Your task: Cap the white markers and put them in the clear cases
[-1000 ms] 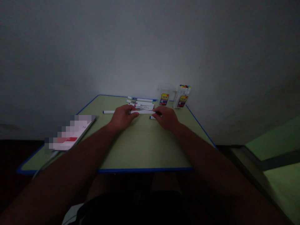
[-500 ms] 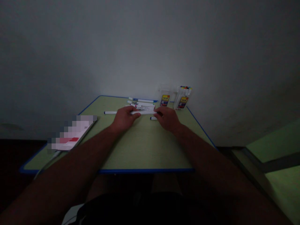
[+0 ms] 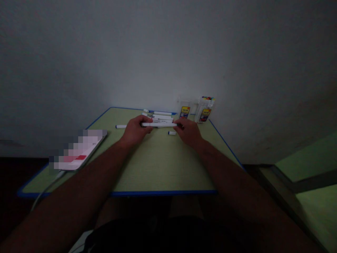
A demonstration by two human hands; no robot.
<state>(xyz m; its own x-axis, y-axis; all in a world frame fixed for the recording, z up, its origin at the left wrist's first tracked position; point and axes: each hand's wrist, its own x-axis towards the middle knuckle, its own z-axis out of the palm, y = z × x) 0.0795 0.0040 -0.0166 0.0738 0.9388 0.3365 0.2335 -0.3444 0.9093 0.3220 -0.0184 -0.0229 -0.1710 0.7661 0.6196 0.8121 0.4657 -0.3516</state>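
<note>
A white marker (image 3: 162, 124) lies level between my hands, above the table. My left hand (image 3: 134, 130) is closed on its left part, thumb and fingers pinching it. At its right end, the fingertips of my right hand (image 3: 188, 131) are closed on the marker's dark tip area; the exact grip there is too dark to make out. A white cap with a blue end (image 3: 172, 133) lies on the table by my right fingers. Left of my left hand rests another white marker with a dark blue end (image 3: 120, 127). Several white markers (image 3: 162, 117) lie behind the hands, partly covered.
Two clear plastic cases stand at the back right: one (image 3: 184, 109) looks mostly see-through, the other (image 3: 205, 109) holds markers with coloured ends. A pale, partly blurred device (image 3: 91, 149) with a cable sits on the left of the blue-edged table (image 3: 163, 168). Behind is a wall (image 3: 158, 52).
The held marker and my left hand have shifted slightly left and up. My right hand has moved slightly, and the blue-ended cap beside it shows more fully.
</note>
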